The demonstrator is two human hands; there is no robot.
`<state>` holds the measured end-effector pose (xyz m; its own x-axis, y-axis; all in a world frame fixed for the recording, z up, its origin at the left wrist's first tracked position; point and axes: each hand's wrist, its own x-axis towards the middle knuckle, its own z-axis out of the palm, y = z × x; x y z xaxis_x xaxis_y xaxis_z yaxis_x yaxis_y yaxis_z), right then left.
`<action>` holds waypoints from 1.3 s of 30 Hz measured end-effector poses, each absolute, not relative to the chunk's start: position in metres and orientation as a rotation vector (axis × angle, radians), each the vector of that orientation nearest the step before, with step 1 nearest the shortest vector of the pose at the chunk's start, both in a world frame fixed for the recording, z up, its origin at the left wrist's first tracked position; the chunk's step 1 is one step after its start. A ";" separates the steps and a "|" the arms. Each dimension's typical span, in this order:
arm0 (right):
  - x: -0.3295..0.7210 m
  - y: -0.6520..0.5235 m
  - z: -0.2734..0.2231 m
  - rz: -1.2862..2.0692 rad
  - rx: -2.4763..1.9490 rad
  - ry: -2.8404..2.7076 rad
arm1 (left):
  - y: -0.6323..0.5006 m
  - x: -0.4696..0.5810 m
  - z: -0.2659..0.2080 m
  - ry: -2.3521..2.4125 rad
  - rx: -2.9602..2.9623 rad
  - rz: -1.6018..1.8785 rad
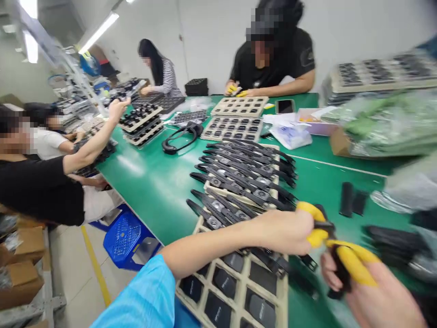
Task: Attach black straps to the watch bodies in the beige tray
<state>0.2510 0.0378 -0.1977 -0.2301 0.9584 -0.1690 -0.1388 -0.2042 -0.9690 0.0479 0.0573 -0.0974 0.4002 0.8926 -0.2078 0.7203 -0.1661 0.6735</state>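
My left hand (290, 230), with yellow covers on its fingers, reaches across from the blue sleeve and is closed on a black watch strap (324, 225). Close beside it, my right hand (372, 282), also in yellow finger covers, is wrapped round a dark piece (341, 269), blurred, that looks like part of the same watch. Under my left forearm lies a beige tray (284, 303) with black square pieces in its compartments. Behind it, several black-strapped watches (235, 171) lie in rows across another beige tray.
Two black pieces (346, 199) and a blurred dark bundle (396, 241) lie on the green table (146, 191) at right. Black headphones (180, 139), filled trays (232, 129) and plastic bags (392, 120) stand farther back. Other people sit across and at left, near a blue stool (124, 239).
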 end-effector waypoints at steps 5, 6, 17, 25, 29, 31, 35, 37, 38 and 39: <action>0.223 0.020 -0.168 1.751 -1.006 -0.946 | 0.060 0.056 -0.142 1.130 1.982 0.553; 0.220 0.021 -0.166 1.765 -0.984 -0.914 | 0.061 0.052 -0.148 1.074 2.007 0.650; 0.225 0.027 -0.175 1.905 -0.810 -0.996 | 0.072 0.034 -0.154 0.760 2.403 0.735; 0.218 0.030 -0.173 1.901 -0.770 -0.804 | 0.076 0.033 -0.159 0.830 2.384 0.789; 0.218 0.030 -0.166 1.940 -0.708 -0.697 | 0.074 0.035 -0.160 0.875 2.400 0.749; 0.218 0.031 -0.164 1.931 -0.710 -0.656 | 0.073 0.035 -0.157 0.892 2.401 0.706; 0.219 0.033 -0.167 1.922 -0.749 -0.656 | 0.072 0.032 -0.147 0.859 2.332 0.611; 0.220 0.034 -0.169 1.929 -0.769 -0.679 | 0.072 0.031 -0.145 0.856 2.318 0.615; 0.220 0.034 -0.170 1.936 -0.774 -0.688 | 0.073 0.031 -0.145 0.860 2.326 0.623; 0.221 0.034 -0.169 1.946 -0.774 -0.693 | 0.073 0.031 -0.145 0.861 2.340 0.628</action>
<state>0.2209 0.0344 -0.1695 -0.3973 0.8856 -0.2405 -0.5342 -0.4362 -0.7241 0.0309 0.0733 -0.1451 0.6836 0.6930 0.2289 0.4293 -0.6354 0.6418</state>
